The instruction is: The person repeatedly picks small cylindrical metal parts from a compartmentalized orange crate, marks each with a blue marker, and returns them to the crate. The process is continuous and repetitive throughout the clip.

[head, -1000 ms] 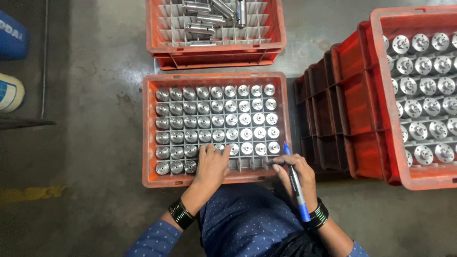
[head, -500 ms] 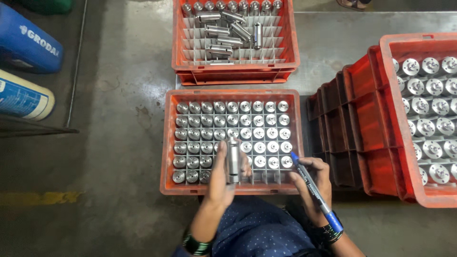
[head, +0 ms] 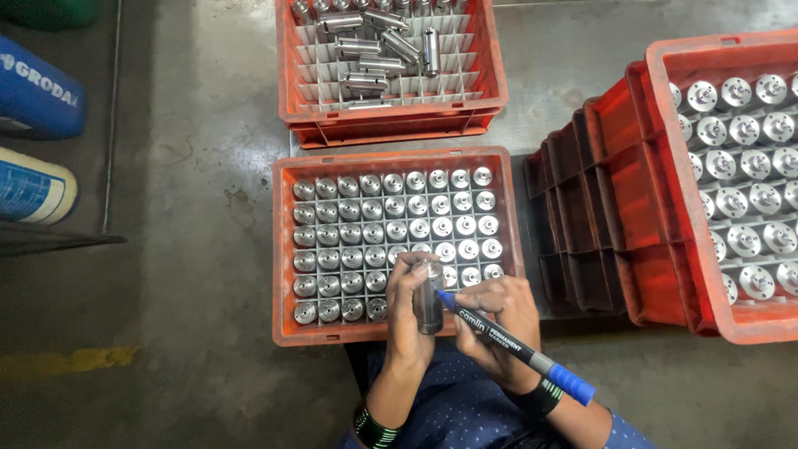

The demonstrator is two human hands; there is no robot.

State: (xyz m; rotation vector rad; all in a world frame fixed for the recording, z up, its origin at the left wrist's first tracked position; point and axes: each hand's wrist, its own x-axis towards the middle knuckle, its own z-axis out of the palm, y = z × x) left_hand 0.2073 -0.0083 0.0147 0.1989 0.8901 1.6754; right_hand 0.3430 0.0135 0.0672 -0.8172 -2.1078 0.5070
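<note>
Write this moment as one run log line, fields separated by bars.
left hand: holds metal cylinder | right hand: marker tip on cylinder | below: orange crate

The shiny silver metal cylinder (head: 428,297) has a dull grey side and a brighter top. The slim black marker pen (head: 507,342) carries white lettering, a blue tip and a blue end cap. The square orange-red plastic crate (head: 283,249) holds a grey grid of dividers filled with silver round caps. The farther orange-red plastic crate (head: 391,125) shows pale grey dividers and silver parts. The blue rounded plastic drum (head: 33,91) bears white letters. The grey concrete floor (head: 191,166) has a yellow painted stripe (head: 66,362). The dark blue sleeve fabric (head: 465,407) is dotted white; both wrists wear black-and-green striped bangles (head: 540,397).
</note>
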